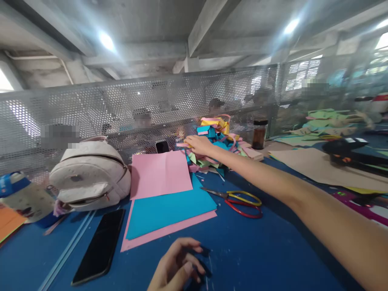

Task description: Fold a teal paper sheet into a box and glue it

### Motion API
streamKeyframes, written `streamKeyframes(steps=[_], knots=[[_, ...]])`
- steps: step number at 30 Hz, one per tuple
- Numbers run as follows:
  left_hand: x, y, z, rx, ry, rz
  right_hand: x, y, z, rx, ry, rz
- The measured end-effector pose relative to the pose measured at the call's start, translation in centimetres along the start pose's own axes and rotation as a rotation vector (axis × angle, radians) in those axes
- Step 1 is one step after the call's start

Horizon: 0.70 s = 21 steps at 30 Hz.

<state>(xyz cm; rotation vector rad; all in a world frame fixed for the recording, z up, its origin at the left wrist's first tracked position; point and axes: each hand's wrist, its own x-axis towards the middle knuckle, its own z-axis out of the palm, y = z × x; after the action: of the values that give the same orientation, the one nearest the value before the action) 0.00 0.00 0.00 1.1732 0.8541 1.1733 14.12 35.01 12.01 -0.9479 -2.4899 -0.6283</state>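
My right hand [198,144] reaches out to the near left side of a heap of coloured paper pieces [222,143]. Its fingers are closed, and a pink and yellow paper strip [182,145] sticks out from them. Low in the view, my left hand [178,266] rests over the blue table with its fingers loosely curled and apart, holding nothing. Between the hands lie a blue paper sheet [169,218] and a pink paper sheet [162,173] on top of it. Scissors [233,200] with yellow and red handles lie partly spread beside these sheets.
A black phone [100,246] and a white backpack [91,173] are on the left, near a bottle [28,198]. A dark-lidded jar [260,134] stands behind my right forearm. Brown paper [318,165] lies right. A perforated metal screen [121,105] borders the table's back.
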Motion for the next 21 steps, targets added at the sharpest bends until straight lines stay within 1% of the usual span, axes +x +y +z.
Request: streamKeyframes(steps=[3,5,7,11,14,17,19,21], knots=[[0.0,-0.1,0.0,0.006,-0.001,0.002,-0.7,0.5,0.8,-0.034,-0.094,-0.022],[0.0,-0.1,0.0,0.008,-0.006,0.002,-1.2,0.5,1.2,-0.054,-0.120,-0.034],[0.0,-0.1,-0.1,0.007,-0.009,0.006,-1.5,0.4,1.4,-0.072,-0.114,-0.039],[0.0,-0.1,-0.1,0.001,-0.008,0.000,-1.6,0.0,1.1,-0.109,-0.055,-0.003],[0.0,0.1,-0.1,0.006,-0.004,-0.013,-1.5,-0.4,0.6,-0.112,-0.025,0.013],[0.0,0.1,-0.2,0.010,-0.014,-0.012,-1.6,-1.1,-0.5,-0.083,0.002,0.019],[0.0,0.0,-0.1,0.019,-0.026,-0.008,-1.9,-2.1,-1.5,-0.051,0.024,0.010],[-0.1,-0.1,0.0,0.054,-0.035,-0.007,-2.5,-3.8,-2.6,-0.007,0.034,-0.030]])
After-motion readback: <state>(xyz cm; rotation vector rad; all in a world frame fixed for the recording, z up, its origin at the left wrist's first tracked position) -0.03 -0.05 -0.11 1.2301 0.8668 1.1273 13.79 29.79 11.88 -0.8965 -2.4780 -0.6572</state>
